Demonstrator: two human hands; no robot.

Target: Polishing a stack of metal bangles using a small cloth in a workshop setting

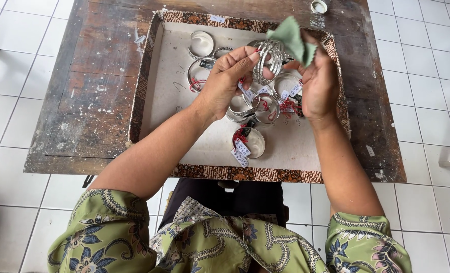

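Bangle (268,60) in your left hand (225,81): shiny ribbed silver metal.
Cloth (291,39) in your right hand (318,83): soft matt green.
Tray (149,76): patterned fabric rim.
Table (88,91): rough, paint-flecked wood.

Bare tray (179,108) left; bangles (265,108) crowding right

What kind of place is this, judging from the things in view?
Probably a small jewellery workshop or shop corner. A patterned tray holds tagged silver bangles on a worn wooden table; the left hand holds a bangle, the right hand a green cloth.
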